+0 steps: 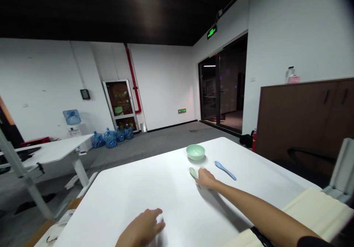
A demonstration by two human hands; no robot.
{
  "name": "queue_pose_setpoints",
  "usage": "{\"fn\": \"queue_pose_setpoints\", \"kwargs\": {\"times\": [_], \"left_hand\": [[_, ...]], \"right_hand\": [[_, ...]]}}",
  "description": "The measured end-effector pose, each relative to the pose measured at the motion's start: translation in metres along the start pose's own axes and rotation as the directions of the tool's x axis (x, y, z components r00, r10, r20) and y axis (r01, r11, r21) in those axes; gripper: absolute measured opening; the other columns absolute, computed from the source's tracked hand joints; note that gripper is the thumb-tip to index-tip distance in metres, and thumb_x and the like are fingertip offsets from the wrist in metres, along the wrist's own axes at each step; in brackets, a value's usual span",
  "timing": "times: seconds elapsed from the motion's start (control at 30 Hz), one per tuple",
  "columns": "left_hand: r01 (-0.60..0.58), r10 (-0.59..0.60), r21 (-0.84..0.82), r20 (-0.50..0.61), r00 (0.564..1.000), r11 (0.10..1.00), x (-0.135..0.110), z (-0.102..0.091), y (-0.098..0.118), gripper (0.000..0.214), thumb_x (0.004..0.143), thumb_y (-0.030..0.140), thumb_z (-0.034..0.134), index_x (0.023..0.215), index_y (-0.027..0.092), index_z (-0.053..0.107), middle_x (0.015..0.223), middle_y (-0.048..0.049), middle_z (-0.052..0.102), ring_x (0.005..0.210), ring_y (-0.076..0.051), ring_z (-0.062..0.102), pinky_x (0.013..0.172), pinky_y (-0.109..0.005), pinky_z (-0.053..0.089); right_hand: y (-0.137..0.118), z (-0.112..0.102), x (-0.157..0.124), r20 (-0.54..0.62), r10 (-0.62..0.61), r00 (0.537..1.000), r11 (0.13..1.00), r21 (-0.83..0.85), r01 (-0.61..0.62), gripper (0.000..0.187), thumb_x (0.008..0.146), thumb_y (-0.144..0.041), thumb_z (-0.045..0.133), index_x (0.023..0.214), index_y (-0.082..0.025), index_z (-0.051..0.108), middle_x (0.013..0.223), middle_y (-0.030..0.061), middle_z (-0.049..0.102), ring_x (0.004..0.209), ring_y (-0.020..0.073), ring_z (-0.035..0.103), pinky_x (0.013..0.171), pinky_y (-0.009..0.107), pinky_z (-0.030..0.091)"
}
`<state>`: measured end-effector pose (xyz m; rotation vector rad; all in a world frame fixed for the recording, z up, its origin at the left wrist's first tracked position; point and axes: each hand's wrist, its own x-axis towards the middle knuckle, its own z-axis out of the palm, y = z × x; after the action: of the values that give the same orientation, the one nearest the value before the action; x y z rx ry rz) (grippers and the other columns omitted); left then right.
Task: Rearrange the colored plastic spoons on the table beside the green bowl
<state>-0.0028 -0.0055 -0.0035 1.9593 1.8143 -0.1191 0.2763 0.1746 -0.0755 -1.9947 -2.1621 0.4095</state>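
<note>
My right hand (205,178) reaches to the middle of the white table with its fingers closed around a light green spoon (193,172). The spoon's bowl points away from me, and most of its handle is hidden by the hand. Just beyond it stands a mint green bowl (195,152); no contents can be made out inside. A blue spoon (225,170) lies on the table to the right of that hand. Nearer to me, my left hand (145,225) hovers over the tabletop, thumb and index finger apart, holding nothing.
The white table (124,188) has rounded far corners. A cream cloth or board (318,213) is at the lower right. A second white desk (61,147) stands left, with several blue water bottles (110,138) behind it. A brown cabinet (298,121) is on the right.
</note>
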Motion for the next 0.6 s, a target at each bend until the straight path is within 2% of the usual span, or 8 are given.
{"fn": "queue_pose_setpoints", "kwargs": {"times": [0.37,0.6], "left_hand": [[0.010,-0.010,0.002,0.000,1.000,1.000,-0.0002,-0.0009,0.0015,0.054,0.087,0.051,0.045,0.135,0.027,0.051,0.130,-0.0121,0.059,0.110,-0.029,0.061,0.093,-0.042,0.046],[0.021,-0.021,0.008,0.008,1.000,1.000,-0.0010,-0.0020,0.0030,0.053,0.088,0.050,0.043,0.135,0.028,0.050,0.130,-0.0112,0.058,0.114,-0.029,0.059,0.096,-0.043,0.044]], "right_hand": [[-0.0059,0.0051,-0.0041,0.045,-0.026,0.999,1.000,-0.013,0.027,0.024,0.074,-0.026,0.062,0.095,-0.014,0.064,0.103,0.0148,0.067,0.103,0.0268,0.061,0.069,0.028,0.043],[-0.0056,0.0009,-0.0053,-0.003,-0.034,0.999,0.999,-0.020,0.034,0.029,0.080,-0.038,0.058,0.096,-0.015,0.064,0.110,0.0162,0.065,0.099,0.0269,0.063,0.070,0.029,0.043]]}}
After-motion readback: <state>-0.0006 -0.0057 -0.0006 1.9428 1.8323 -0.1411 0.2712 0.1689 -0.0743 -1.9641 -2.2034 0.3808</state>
